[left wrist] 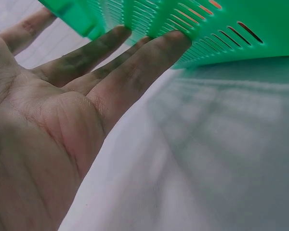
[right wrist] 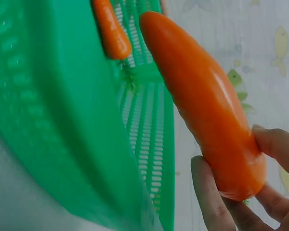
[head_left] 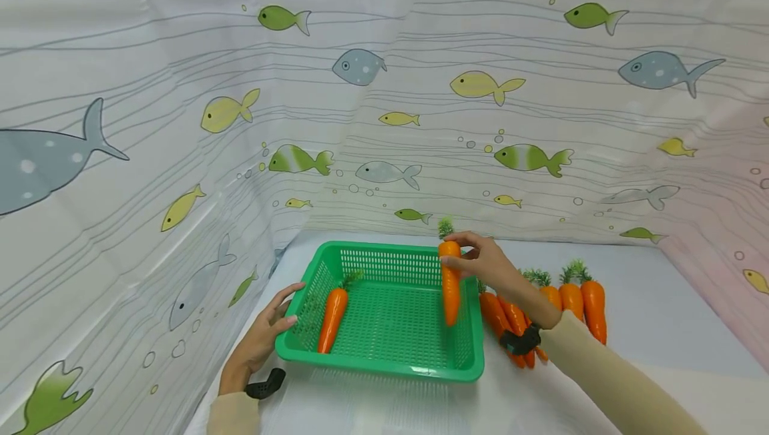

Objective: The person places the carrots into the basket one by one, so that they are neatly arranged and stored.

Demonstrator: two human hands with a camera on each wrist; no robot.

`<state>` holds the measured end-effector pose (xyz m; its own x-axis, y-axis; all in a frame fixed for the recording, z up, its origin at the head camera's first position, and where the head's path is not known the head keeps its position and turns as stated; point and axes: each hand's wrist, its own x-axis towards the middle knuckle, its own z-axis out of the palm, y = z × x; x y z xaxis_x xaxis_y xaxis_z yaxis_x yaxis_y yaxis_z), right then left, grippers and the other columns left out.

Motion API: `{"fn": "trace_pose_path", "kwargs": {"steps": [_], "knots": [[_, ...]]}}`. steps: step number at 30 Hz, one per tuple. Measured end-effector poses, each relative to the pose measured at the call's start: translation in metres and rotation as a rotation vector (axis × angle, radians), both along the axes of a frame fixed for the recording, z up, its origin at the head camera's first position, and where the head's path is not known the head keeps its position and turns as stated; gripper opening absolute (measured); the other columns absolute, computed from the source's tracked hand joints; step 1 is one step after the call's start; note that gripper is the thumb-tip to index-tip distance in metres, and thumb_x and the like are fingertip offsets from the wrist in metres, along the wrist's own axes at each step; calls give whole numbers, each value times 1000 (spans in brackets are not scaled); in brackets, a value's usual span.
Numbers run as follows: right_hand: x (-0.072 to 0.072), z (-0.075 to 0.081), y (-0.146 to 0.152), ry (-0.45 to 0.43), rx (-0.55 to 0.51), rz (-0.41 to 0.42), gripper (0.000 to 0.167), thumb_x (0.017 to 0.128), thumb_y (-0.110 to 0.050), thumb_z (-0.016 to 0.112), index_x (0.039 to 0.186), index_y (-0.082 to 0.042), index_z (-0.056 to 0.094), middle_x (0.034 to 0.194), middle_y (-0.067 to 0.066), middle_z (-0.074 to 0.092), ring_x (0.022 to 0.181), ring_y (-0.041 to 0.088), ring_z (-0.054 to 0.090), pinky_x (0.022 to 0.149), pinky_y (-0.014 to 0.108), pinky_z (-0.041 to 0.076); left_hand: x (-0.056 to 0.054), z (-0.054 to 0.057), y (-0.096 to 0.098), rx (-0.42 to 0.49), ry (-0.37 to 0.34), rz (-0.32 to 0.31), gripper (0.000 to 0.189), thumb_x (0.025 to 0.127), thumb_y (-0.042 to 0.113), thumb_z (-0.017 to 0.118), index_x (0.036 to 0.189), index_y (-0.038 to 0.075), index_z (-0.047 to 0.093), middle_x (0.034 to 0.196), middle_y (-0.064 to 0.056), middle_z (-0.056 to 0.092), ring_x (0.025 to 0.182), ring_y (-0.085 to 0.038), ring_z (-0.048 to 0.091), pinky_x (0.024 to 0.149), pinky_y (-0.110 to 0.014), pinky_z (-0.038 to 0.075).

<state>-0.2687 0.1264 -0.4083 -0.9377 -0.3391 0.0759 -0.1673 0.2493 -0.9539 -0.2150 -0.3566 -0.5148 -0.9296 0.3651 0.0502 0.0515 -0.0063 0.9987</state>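
My right hand (head_left: 483, 261) pinches an orange carrot (head_left: 450, 288) near its leafy top and holds it tip-down over the right side of a green plastic basket (head_left: 384, 373). The right wrist view shows thumb and fingers around the thick end of this carrot (right wrist: 207, 106). Another carrot (head_left: 333, 318) lies inside the basket along its left side, leaves toward the back. At the basket's left wall, my left hand (head_left: 264, 331) rests with fingers extended; in the left wrist view its fingertips (left wrist: 176, 41) touch the slotted side.
To the right of the basket lie several carrots (head_left: 593, 305) with green tops, partly hidden behind my right forearm. The white table (head_left: 649, 301) runs back to a fish-patterned sheet (head_left: 372, 108), which also rises along the left side.
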Motion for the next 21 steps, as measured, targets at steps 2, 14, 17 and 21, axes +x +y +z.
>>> {"fn": "trace_pose_path", "kwargs": {"steps": [2, 14, 17, 21], "knots": [[0, -1, -10, -13, -2, 22, 56, 94, -31, 78, 143, -12, 57, 121, 15, 66, 99, 31, 66, 80, 48, 60, 0, 0, -1, 2, 4, -3, 63, 106, 10, 51, 163, 22, 26, 156, -28, 32, 116, -37, 61, 86, -52, 58], [4, -3, -69, -70, -1, 83, 55, 92, -24, 80, 140, -7, 60, 131, 15, 58, 96, 25, 68, 76, 44, 61, 2, 1, 1, -7, 15, -8, 64, 105, 9, 51, 163, 20, 26, 155, -28, 34, 118, -36, 61, 87, -50, 58], [2, -2, -80, -66, 11, 99, 54, 93, -25, 80, 140, -8, 60, 130, 15, 59, 95, 25, 67, 75, 43, 61, 2, 0, 0, -8, 15, -7, 64, 105, 8, 51, 163, 20, 26, 154, -30, 35, 117, -37, 61, 86, -50, 58], [-4, -6, -94, -85, -1, 106, 51, 93, -24, 80, 138, -8, 61, 125, 15, 60, 94, 26, 67, 75, 43, 61, 1, 1, 0, -8, 16, -11, 64, 105, 9, 51, 163, 20, 25, 154, -30, 34, 117, -38, 60, 86, -51, 58]]}}
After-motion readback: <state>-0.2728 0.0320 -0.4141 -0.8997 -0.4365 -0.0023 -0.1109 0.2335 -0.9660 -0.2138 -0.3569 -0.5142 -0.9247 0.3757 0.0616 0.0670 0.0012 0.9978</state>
